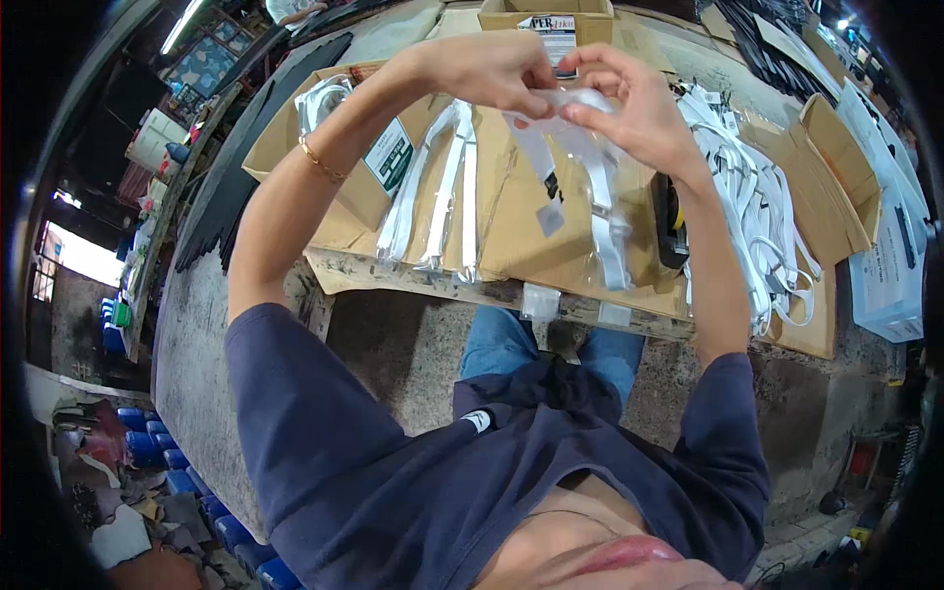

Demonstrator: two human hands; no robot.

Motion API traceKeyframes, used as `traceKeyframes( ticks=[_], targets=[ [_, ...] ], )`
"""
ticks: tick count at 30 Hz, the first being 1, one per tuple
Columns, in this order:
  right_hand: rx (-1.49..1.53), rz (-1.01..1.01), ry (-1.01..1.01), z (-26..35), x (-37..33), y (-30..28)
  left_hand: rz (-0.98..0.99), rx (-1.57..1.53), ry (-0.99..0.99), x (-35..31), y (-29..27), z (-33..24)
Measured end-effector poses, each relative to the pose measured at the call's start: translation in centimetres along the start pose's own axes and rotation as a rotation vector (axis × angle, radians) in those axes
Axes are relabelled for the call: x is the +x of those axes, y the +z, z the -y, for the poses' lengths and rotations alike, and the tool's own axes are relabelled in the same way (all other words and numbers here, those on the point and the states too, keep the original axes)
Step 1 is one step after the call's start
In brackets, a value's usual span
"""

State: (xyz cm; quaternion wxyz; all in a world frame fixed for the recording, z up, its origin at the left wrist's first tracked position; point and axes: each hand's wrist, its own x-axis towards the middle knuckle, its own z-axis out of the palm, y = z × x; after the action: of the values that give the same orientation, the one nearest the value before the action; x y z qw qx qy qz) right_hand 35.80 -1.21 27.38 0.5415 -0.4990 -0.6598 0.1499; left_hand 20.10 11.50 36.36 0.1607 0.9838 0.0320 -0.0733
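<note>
Here's the table (202, 364), spreading under everything, and on it the brown mat (506, 241), our landmark. Off the mat's right side stands a white carton (885, 280), and to the left of the mat black strips (251, 162) run along the table. Now the boxes: the left box (356, 211) is up at the mat's left end, white straps poking from its top; the right box (836, 177) gapes at the mat's right end; the far box (498, 20) sits beyond the mat's far edge. A tangled strap pile (752, 211) takes the mat's right portion, and the right forearm cuts straight across part of it, while the left forearm crosses in front of the left box.

Packed straps (470, 182) lie left of the mat's middle, in clear wrap. And there's the bag (580, 101), clear, a white strap with it, up over the mat's far half! The left hand (497, 74) has thumb and fingers pinched on it; the right hand (634, 110) grips it too, thumb pressed in. A black tool (672, 231) with a yellow patch lies right of the mat's middle, half hidden beside the right forearm. Smallest, a grey tag (550, 218) shows over the mat's middle; whether it touches, can't tell.
</note>
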Motion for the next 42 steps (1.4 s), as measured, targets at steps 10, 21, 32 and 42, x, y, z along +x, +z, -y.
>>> traceKeyframes(
  ticks=[10, 21, 32, 42],
  targets=[
    [-0.309, -0.304, 0.413, -12.2, -13.1, -10.8, -0.496, -0.284, 0.0, 1.5, -2.0, 8.6],
    [0.189, -0.199, 1.092, -18.6, -22.9, -7.9, -0.762, -1.007, -0.281, -4.0, 9.1, 8.5],
    [0.213, -0.36, 1.009, -17.1, -21.4, -8.2, -0.899, -1.42, -0.867, -11.9, 32.2, 3.3],
    [0.124, -0.477, 1.04, -13.8, -24.7, -4.9, -0.811, -1.43, -0.876, -11.2, 35.0, 2.9]
  ],
)
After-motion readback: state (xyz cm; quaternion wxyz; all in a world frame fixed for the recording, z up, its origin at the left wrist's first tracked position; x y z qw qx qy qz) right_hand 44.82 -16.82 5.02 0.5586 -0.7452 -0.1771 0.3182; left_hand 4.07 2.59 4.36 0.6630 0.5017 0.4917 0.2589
